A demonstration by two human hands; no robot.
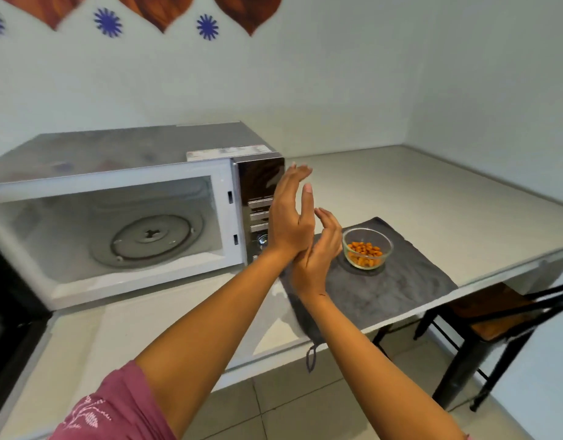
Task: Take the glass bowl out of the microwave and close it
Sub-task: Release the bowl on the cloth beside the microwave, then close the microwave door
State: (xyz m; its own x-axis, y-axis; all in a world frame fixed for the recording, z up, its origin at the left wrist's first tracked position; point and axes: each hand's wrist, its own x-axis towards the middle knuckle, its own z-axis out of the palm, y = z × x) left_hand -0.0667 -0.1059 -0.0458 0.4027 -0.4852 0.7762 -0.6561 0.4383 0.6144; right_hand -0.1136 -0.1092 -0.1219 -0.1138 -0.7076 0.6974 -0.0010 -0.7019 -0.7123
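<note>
The counter (pixel 400 192) fills most of the room's corner, and on its left part stands the microwave (pixel 115 160), its cavity wide open with only the glass turntable (pixel 150 239) inside. The door (pixel 7 312) hangs open at the far left edge, dark and partly out of sight, so I judge the closing is the step not yet done. To the right of the microwave a grey cloth (pixel 394 287) lies on the counter, one corner hanging over the front edge; it probably protects the surface from a hot dish. On this cloth sits the glass bowl (pixel 367 248), upright, with orange-brown pieces of food inside, so it is already out. In front of the control panel (pixel 258 185) the left hand (pixel 289 217) and the right hand (pixel 318 258) meet at the heels of the palms, fingers spread and loose, holding nothing. Perhaps the person rubs them because the bowl was warm, but this I cannot tell for sure.
</note>
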